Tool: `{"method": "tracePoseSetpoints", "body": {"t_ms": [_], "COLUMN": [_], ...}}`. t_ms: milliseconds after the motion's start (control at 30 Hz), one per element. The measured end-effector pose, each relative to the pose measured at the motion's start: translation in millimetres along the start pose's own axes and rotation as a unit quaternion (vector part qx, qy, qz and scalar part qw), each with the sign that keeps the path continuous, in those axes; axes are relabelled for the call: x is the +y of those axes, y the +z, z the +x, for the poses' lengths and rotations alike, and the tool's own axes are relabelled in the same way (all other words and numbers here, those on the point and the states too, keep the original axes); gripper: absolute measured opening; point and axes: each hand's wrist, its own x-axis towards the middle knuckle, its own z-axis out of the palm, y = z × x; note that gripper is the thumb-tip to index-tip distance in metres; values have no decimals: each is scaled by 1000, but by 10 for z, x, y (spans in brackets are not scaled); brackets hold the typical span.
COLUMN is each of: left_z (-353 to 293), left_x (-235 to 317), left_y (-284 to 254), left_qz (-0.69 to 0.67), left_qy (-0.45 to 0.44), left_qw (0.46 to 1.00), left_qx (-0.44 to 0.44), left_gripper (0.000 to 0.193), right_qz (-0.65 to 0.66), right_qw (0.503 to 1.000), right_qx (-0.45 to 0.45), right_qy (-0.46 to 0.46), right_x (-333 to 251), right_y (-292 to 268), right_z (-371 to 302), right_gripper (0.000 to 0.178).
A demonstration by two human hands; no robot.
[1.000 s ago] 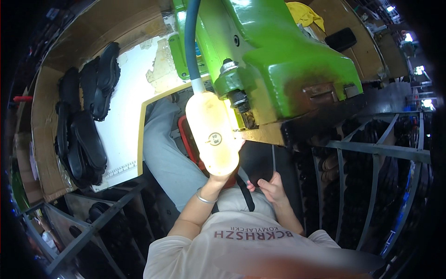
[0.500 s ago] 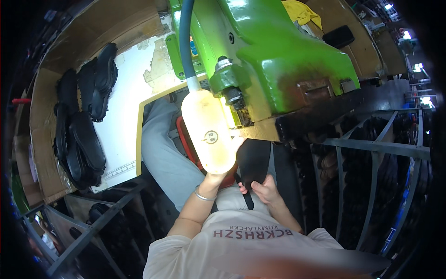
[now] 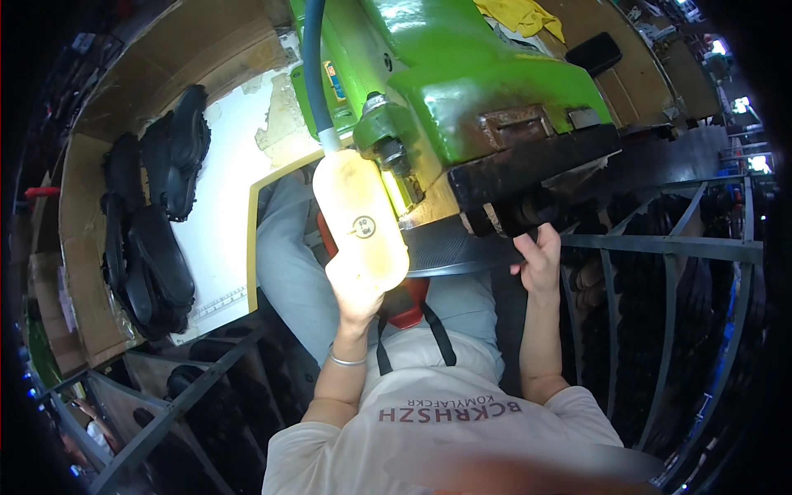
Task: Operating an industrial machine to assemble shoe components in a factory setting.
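My left hand is at the lower end of a bright, pale yellow work lamp. The lamp hides most of its fingers and whatever they may hold. A dark, flat, finely ribbed piece reaches rightward from behind the lamp, below the front of a green sewing-type machine; I cannot tell what kind it is. My right hand is raised with fingers apart, beside the dark round wheel-like part under the machine's right end. Whether the fingertips touch that part is unclear.
Several black shoe soles lie on the white tabletop at left, inside cardboard walls. Metal racks stand at right, with another rack at lower left. A yellow cloth lies at the back right.
My right hand has let go of the black sole-shaped piece near my lap and moved up and right toward the wheel-like part. The lamp and machine sit slightly further left in view.
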Motion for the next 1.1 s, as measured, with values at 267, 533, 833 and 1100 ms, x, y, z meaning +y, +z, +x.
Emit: {"method": "tracePoseSetpoints", "body": {"t_ms": [267,533,833,1100], "left_z": [62,-204,-471,170], "left_x": [362,117,30,60], "left_y": [-252,-910,-359,-35], "left_qz": [10,-69,211,250], "left_qy": [1,-97,-113,172], "left_qw": [1000,993,968,949], "left_qx": [24,28,-76,-82], "left_gripper": [24,16,18,22], "right_qz": [-38,-33,-39,31], "right_qw": [998,984,982,989], "right_qx": [-54,-174,-156,-9], "right_qy": [-15,-8,-97,-144], "right_x": [-32,-20,234,124], "right_y": [437,838,789,266], "right_z": [232,198,302,340], "right_gripper": [24,31,32,19]}}
